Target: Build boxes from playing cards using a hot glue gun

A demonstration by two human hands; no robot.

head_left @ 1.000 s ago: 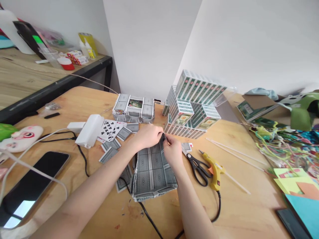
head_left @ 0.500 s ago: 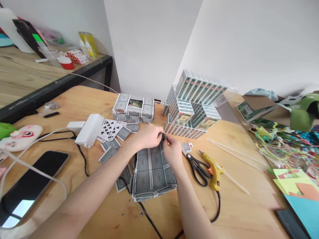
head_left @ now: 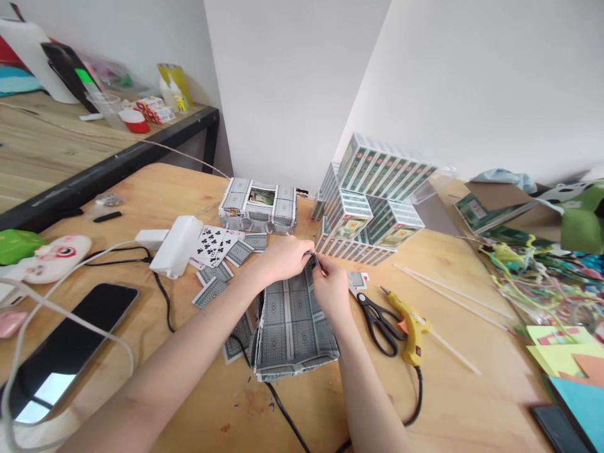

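An open-topped box (head_left: 296, 321) built from grey-backed playing cards lies on the table in front of me, its wide end towards me. My left hand (head_left: 289, 257) is closed in a pinch at the box's far end. My right hand (head_left: 331, 283) is closed against the same far end from the right, thumb and fingers pressed together. A small dark piece (head_left: 313, 257) shows between the fingertips of both hands; I cannot make out what it is. Black-handled scissors (head_left: 378, 322) and a yellow glue gun (head_left: 409, 326) lie right of the box.
Behind stand a second playing-card box (head_left: 258, 206) and stacked card packs (head_left: 372, 207). Loose playing cards (head_left: 214, 245), a white power strip (head_left: 175, 246) and a phone (head_left: 80, 346) lie at left. Glue sticks (head_left: 448, 294), coloured paper (head_left: 573, 377) and a black cord (head_left: 287, 409) are also about.
The whole view has shifted slightly, so things appear a little further right. Both hands stay closed at the box's far end, with hardly any change in their grip.
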